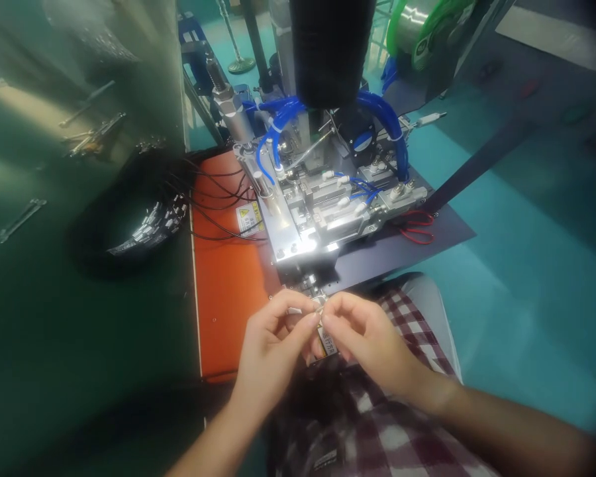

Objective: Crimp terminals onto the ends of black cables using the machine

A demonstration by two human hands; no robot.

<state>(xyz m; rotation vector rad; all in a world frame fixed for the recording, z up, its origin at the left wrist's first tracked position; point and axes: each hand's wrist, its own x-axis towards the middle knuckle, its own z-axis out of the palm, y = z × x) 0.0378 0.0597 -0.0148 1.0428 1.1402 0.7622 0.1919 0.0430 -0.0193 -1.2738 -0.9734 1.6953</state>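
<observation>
My left hand and my right hand meet in front of the machine, just above a label with printed characters. The thumb and fingers of each hand are pinched together, and the fingertips of the two hands nearly touch. Something tiny shows between the fingertips, too small to make out. Behind the hands, small metal parts of the machine lie under a bright light.
An orange board with black cables and a warning label lies left of the machine. Farther left, a dark pile of cables with shiny ends rests on a green surface. A green-rimmed wire spool stands back right.
</observation>
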